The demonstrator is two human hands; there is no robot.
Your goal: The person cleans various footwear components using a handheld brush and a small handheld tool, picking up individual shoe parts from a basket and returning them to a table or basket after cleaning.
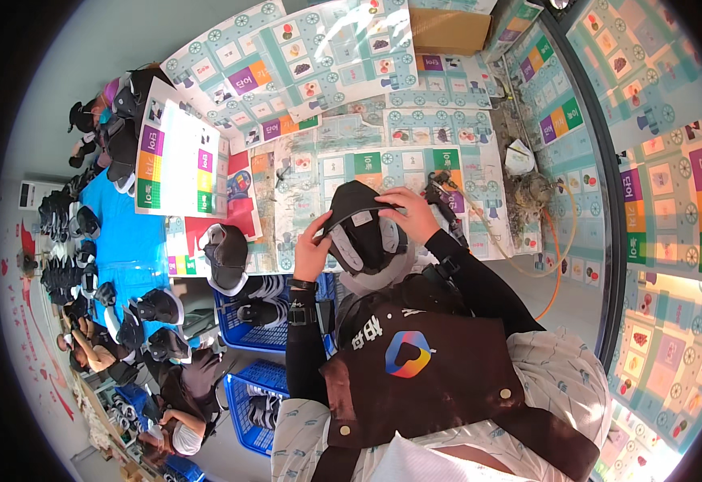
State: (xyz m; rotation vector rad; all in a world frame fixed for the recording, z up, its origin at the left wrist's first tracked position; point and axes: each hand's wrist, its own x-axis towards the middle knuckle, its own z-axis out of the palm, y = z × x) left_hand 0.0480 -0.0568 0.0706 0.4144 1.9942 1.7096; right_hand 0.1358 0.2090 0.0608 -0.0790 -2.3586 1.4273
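Both hands up at chest height over a table papered with patterned printed sheets [415, 173]. Left hand [311, 251] grips the lower left edge of a black cap [359, 229], fingers curled onto its rim. Right hand [409, 210] lies over the cap's top right side, fingers bent and pressing down on the crown. Cap held between the two hands, just above the person's brown apron [423, 377], its grey padded inner lining turned toward the camera. Black long sleeves on both forearms; dark band at the left wrist. To the left of the held cap, a second black cap [226, 255] rests on the table edge, well apart from the hands. Below it, two blue plastic baskets [246, 333] hold more dark caps. Farther left, rows of black caps [85, 233] lie along a blue surface. A cardboard box [450, 29] stands at the far end of the table.
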